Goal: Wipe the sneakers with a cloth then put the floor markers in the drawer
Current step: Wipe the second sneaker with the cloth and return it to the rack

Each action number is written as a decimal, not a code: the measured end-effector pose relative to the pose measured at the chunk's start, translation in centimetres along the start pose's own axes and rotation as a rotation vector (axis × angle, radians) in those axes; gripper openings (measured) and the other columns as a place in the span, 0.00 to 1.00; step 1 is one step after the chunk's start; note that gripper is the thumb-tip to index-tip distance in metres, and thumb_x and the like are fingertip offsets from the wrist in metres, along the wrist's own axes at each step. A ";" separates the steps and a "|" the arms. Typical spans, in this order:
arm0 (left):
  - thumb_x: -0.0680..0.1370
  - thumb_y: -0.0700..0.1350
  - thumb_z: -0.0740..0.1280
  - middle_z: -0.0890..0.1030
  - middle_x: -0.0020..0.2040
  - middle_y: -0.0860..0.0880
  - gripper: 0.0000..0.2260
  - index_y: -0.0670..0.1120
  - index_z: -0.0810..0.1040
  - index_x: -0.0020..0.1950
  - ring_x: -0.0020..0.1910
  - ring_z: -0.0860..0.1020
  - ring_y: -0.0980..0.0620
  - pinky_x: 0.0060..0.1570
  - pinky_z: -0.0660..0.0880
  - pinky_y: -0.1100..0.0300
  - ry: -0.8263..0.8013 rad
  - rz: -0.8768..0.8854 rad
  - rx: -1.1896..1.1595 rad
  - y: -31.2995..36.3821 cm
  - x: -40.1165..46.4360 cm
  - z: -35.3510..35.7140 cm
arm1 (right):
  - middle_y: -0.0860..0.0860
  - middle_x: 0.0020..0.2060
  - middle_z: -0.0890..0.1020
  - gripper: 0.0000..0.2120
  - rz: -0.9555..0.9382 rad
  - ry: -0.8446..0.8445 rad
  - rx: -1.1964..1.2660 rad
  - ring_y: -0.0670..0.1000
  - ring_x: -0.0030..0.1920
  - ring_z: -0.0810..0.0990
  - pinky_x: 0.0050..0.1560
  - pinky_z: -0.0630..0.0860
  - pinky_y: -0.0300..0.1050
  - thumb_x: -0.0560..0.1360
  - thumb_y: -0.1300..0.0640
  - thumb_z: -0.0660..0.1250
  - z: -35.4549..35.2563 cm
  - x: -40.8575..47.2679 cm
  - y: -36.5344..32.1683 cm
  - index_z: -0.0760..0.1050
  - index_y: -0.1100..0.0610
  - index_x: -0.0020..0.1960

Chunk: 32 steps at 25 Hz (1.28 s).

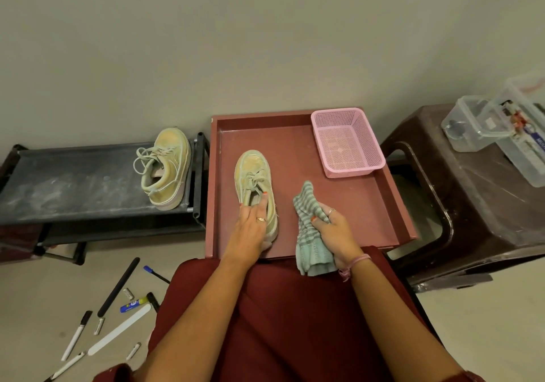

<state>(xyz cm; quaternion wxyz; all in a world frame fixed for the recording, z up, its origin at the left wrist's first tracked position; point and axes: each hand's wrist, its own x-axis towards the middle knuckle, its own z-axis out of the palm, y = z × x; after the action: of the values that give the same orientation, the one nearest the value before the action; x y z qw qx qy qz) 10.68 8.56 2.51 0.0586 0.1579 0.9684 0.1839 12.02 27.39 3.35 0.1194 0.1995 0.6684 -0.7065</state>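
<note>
Against a plain wall, a red drawer [395, 204] is pulled open, with a pink basket [348, 142] in its far corner. One sneaker [253, 175] inside it is gripped at the heel end by the left hand [250, 225]. A striped cloth [309, 228] is clutched in the right hand [336, 231]. The second sneaker [168, 169] is set on a black rack [73, 184]. Markers [77, 334] are scattered on the floor.

The left hand [250, 222] grips the heel end of a sneaker [255, 181] standing in the open red drawer [368, 204], while the right hand [336, 231] holds a bunched striped cloth [308, 219] just beside it. A pink basket [346, 142] sits in the drawer's far right corner, and the second sneaker [166, 169] lies on its side on the black rack [73, 181] to the left. Markers [76, 334] and other small items lie scattered on the floor [35, 293] at lower left.
</note>
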 end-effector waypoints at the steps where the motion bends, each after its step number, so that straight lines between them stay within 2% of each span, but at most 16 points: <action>1: 0.66 0.44 0.79 0.69 0.63 0.44 0.52 0.42 0.48 0.79 0.56 0.68 0.47 0.48 0.72 0.61 -0.024 -0.033 -0.148 0.0 -0.1 -0.7 | 0.55 0.60 0.79 0.20 -0.025 0.007 0.003 0.53 0.58 0.79 0.57 0.77 0.45 0.78 0.70 0.57 0.0 -0.3 -0.5 0.73 0.56 0.66; 3: 0.64 0.44 0.80 0.67 0.62 0.48 0.51 0.47 0.51 0.78 0.56 0.67 0.53 0.53 0.71 0.62 0.044 -0.081 -0.438 0.2 -0.7 -2.4 | 0.53 0.59 0.79 0.20 -0.110 0.012 -0.037 0.50 0.58 0.79 0.56 0.76 0.41 0.78 0.69 0.57 -0.1 -0.8 -1.7 0.73 0.56 0.66; 6: 0.60 0.45 0.83 0.66 0.60 0.58 0.49 0.54 0.59 0.74 0.57 0.65 0.72 0.59 0.64 0.74 0.190 -0.170 -0.692 1.1 -2.3 -4.3 | 0.48 0.60 0.78 0.20 -0.294 0.008 -0.249 0.46 0.60 0.77 0.62 0.73 0.40 0.78 0.68 0.57 0.0 -1.6 -3.2 0.72 0.55 0.68; 7: 0.59 0.46 0.83 0.67 0.61 0.59 0.47 0.54 0.62 0.72 0.60 0.67 0.72 0.61 0.66 0.73 0.240 -0.199 -0.763 1.3 -2.7 -4.4 | 0.46 0.62 0.77 0.21 -0.368 0.003 -0.352 0.44 0.62 0.75 0.64 0.71 0.40 0.78 0.68 0.58 0.2 -2.0 -3.5 0.71 0.54 0.68; 8: 0.58 0.47 0.83 0.70 0.63 0.58 0.46 0.54 0.64 0.72 0.62 0.70 0.68 0.63 0.70 0.67 0.275 -0.222 -0.850 1.4 -3.0 -4.4 | 0.45 0.63 0.76 0.23 -0.442 -0.024 -0.444 0.44 0.63 0.74 0.66 0.69 0.38 0.77 0.69 0.57 0.6 -2.5 -3.9 0.70 0.53 0.68; 10: 0.57 0.47 0.82 0.74 0.64 0.54 0.46 0.52 0.65 0.71 0.62 0.75 0.59 0.61 0.76 0.51 0.307 -0.266 -1.014 1.6 -3.2 -4.1 | 0.45 0.66 0.71 0.28 -0.580 -0.117 -0.587 0.45 0.69 0.68 0.70 0.61 0.32 0.73 0.72 0.54 1.6 -3.5 -4.1 0.68 0.53 0.69; 11: 0.57 0.46 0.82 0.74 0.64 0.53 0.46 0.52 0.65 0.71 0.62 0.76 0.57 0.60 0.77 0.48 0.306 -0.277 -1.048 1.6 -3.3 -3.8 | 0.46 0.68 0.69 0.31 -0.626 -0.165 -0.647 0.45 0.71 0.64 0.71 0.57 0.31 0.70 0.72 0.53 2.2 -3.9 -4.0 0.68 0.53 0.70; 14: 0.53 0.54 0.84 0.71 0.68 0.53 0.54 0.53 0.60 0.72 0.66 0.73 0.57 0.64 0.74 0.50 0.264 -0.293 -0.945 1.3 -3.1 -3.4 | 0.48 0.71 0.67 0.33 -0.643 -0.184 -0.750 0.46 0.74 0.59 0.72 0.52 0.34 0.66 0.67 0.50 3.2 -4.1 -3.6 0.68 0.51 0.70; 16: 0.51 0.58 0.84 0.69 0.68 0.52 0.55 0.53 0.59 0.72 0.68 0.69 0.55 0.67 0.70 0.54 0.260 -0.309 -0.842 0.9 -3.0 -3.1 | 0.45 0.71 0.66 0.34 -0.662 -0.168 -0.822 0.46 0.74 0.58 0.72 0.52 0.35 0.66 0.67 0.51 3.5 -3.6 -3.1 0.68 0.51 0.70; 19: 0.54 0.50 0.84 0.70 0.63 0.51 0.46 0.48 0.63 0.67 0.65 0.70 0.54 0.63 0.68 0.65 0.294 -0.315 -0.739 -0.1 -2.6 -2.9 | 0.42 0.70 0.65 0.33 -0.762 -0.197 -0.970 0.46 0.73 0.59 0.72 0.52 0.34 0.70 0.71 0.55 3.9 -2.4 -2.4 0.66 0.50 0.71; 21: 0.55 0.51 0.83 0.72 0.60 0.53 0.44 0.51 0.64 0.64 0.61 0.73 0.53 0.61 0.73 0.59 0.276 -0.319 -0.696 -0.7 -2.2 -3.0 | 0.46 0.71 0.67 0.33 -0.827 -0.221 -1.069 0.48 0.72 0.60 0.72 0.52 0.35 0.70 0.70 0.52 3.8 -1.0 -2.2 0.66 0.51 0.72; 23: 0.53 0.56 0.80 0.72 0.56 0.59 0.44 0.51 0.65 0.64 0.59 0.74 0.52 0.62 0.74 0.50 0.255 -0.319 -0.666 -1.3 -1.5 -2.9 | 0.47 0.72 0.67 0.35 -0.840 -0.228 -1.182 0.50 0.73 0.61 0.71 0.58 0.39 0.68 0.72 0.51 3.0 1.3 -1.9 0.63 0.51 0.73; 25: 0.52 0.58 0.78 0.70 0.54 0.62 0.45 0.50 0.65 0.65 0.60 0.74 0.51 0.62 0.73 0.47 0.233 -0.307 -0.667 -1.7 -0.9 -2.8 | 0.48 0.71 0.68 0.36 -0.792 -0.192 -1.275 0.51 0.72 0.62 0.70 0.63 0.44 0.69 0.75 0.59 1.5 4.3 -1.7 0.63 0.52 0.73; 27: 0.52 0.58 0.78 0.72 0.55 0.59 0.46 0.50 0.65 0.66 0.59 0.74 0.52 0.59 0.75 0.49 0.219 -0.298 -0.683 -2.0 -0.4 -2.9 | 0.49 0.73 0.66 0.38 -0.728 -0.149 -1.337 0.53 0.74 0.61 0.71 0.64 0.47 0.69 0.75 0.63 0.3 7.4 -2.4 0.60 0.52 0.74; 29: 0.52 0.57 0.79 0.73 0.56 0.59 0.45 0.52 0.65 0.65 0.58 0.75 0.54 0.57 0.76 0.51 0.216 -0.288 -0.715 -2.5 -0.1 -3.0 | 0.50 0.74 0.62 0.37 -0.608 -0.063 -1.355 0.54 0.75 0.58 0.71 0.64 0.48 0.72 0.75 0.58 0.8 8.8 -4.0 0.55 0.52 0.76; 32: 0.52 0.57 0.79 0.73 0.57 0.58 0.45 0.54 0.64 0.65 0.58 0.75 0.54 0.56 0.77 0.51 0.215 -0.293 -0.741 -2.8 0.2 -3.2 | 0.54 0.75 0.60 0.37 -0.424 0.013 -1.272 0.57 0.71 0.65 0.65 0.65 0.46 0.73 0.73 0.54 3.6 6.4 -5.3 0.48 0.54 0.78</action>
<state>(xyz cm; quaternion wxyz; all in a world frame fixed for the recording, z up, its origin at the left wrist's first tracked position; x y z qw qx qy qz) 9.18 5.08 4.38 0.0354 -0.0335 0.8495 0.5253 3.58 24.88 5.33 0.0682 -0.0410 0.9801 -0.1818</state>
